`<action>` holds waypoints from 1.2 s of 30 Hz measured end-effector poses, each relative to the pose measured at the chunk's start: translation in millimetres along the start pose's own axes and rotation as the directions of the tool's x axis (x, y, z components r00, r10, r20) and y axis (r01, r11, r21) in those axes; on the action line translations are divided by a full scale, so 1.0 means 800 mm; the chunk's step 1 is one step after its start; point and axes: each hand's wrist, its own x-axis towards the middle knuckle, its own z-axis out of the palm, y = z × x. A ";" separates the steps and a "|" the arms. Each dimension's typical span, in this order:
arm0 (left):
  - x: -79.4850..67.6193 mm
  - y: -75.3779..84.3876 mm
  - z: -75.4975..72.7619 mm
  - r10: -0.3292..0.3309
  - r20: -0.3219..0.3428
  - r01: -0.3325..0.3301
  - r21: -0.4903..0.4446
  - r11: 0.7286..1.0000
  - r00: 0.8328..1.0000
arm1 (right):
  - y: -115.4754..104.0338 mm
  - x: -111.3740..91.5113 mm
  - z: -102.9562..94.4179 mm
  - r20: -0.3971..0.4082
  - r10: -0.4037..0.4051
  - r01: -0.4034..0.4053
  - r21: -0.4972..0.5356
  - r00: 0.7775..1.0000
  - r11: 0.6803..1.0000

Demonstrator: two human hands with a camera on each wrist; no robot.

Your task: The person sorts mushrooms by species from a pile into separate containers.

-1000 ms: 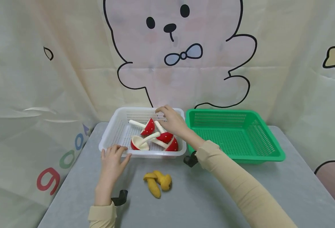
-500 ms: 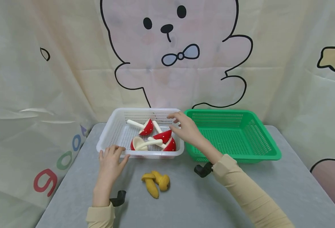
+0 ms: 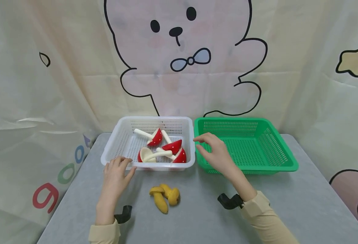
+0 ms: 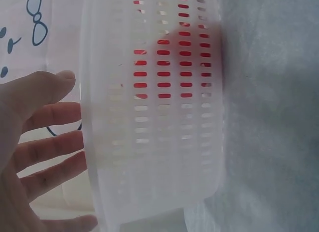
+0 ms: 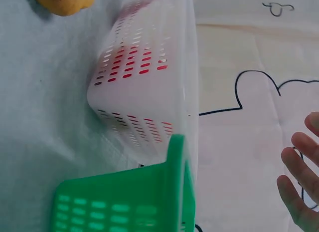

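My left hand has its fingertips right at the near left rim of a white slotted basket; the left wrist view shows the fingers spread along that rim. Inside lie several red-capped toy mushrooms with white stems, among them one tipped over with its pale underside up and one farther back. Over the left side of a green basket is my right hand, fingers relaxed and holding nothing. Two yellow toy mushrooms, one slim and one stubby, lie together on the table in front of the white basket.
Both baskets stand side by side at the back of the grey table. Behind them hangs a printed curtain with a bear drawing. The green basket shows its bare slotted floor.
My right hand has drawn back from over the white basket, moving right and nearer to the green one. The left hand stays at the rim. The view has shifted slightly.
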 end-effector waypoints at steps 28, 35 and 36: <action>-0.024 0.061 0.002 0.383 0.092 -0.390 0.073 0.918 0.919 | 0.075 -0.127 -0.067 -0.327 -0.076 0.055 -0.073 0.942 0.996; -0.031 0.071 0.011 0.521 0.102 -0.530 0.104 0.841 0.847 | 0.103 -0.147 -0.087 -0.247 0.002 -0.031 -0.113 0.969 0.993; -0.033 0.072 0.013 0.536 0.103 -0.545 0.108 0.831 0.838 | 0.106 -0.149 -0.089 -0.244 0.006 -0.037 -0.122 0.970 0.992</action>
